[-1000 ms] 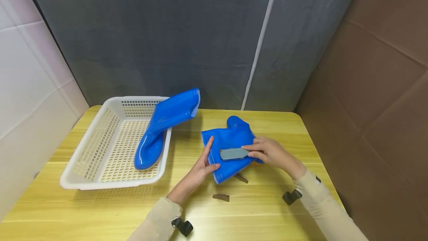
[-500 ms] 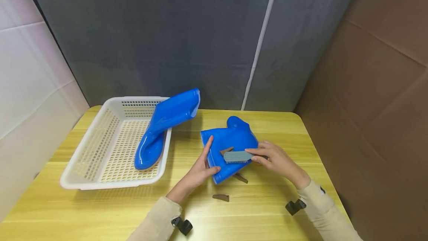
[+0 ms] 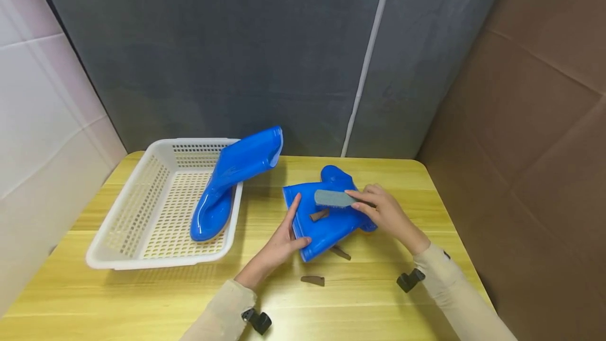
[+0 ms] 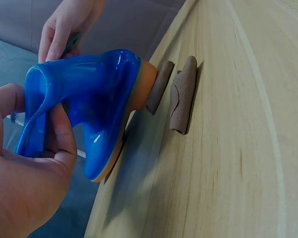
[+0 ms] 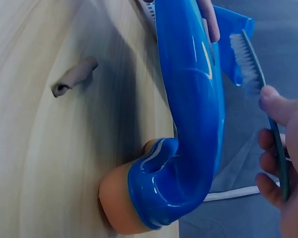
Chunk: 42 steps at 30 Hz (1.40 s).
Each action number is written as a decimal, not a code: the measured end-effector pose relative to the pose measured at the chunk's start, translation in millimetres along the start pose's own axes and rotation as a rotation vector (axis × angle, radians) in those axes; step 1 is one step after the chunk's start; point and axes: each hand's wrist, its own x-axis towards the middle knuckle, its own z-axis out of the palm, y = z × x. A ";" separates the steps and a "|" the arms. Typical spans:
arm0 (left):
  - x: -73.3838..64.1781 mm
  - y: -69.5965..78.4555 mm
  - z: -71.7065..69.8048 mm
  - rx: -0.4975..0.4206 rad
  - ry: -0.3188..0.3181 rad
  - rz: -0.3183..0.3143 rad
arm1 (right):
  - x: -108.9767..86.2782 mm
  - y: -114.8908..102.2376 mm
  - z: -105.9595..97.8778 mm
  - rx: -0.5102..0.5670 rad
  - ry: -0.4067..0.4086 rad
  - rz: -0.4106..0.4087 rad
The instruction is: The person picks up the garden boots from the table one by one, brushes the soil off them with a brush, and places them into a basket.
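My left hand [image 3: 281, 243] grips the top edge of a blue rain boot [image 3: 333, 233]; in the left wrist view some fingers are inside its opening. The boot leans above the table, its orange-brown sole [image 5: 116, 203] touching the wood. In my right hand [image 3: 388, 217] is a scrubbing brush [image 3: 333, 199] with a grey-green back and pale bristles [image 5: 243, 57]. The right wrist view shows the bristles apart from the boot shaft. A brown strip [image 3: 319, 215] lies on the shaft below the brush. Two curled brown pieces, one nearer [image 3: 312, 280] and one farther [image 3: 341, 252], lie on the table.
At the left stands a white slotted plastic basket [image 3: 156, 264]. A second blue boot [image 3: 213, 212] leans in it, its shaft over the right rim. A dark grey curtain [image 3: 236, 57] hangs behind the table, and a brown panel [image 3: 535, 120] stands to the right.
The brush first moved slightly toward me and right, uncovering the brown strip on the boot. It has since lifted away and toward the far side of the shaft. My left hand has barely moved.
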 end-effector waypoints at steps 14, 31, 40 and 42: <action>2.6 1.8 0.8 -0.010 -0.008 -0.007 | 12.9 5.1 15.6 -0.081 -0.046 -0.022; 2.8 3.0 -3.5 0.001 0.001 0.017 | -6.6 0.8 -1.0 -0.048 -0.248 -0.129; 2.7 4.8 -3.1 -0.026 -0.009 0.038 | -24.9 -2.0 -7.7 0.021 -0.239 -0.139; 2.9 5.3 -2.6 -0.025 -0.009 0.041 | -26.9 -2.3 -8.4 0.028 -0.234 -0.121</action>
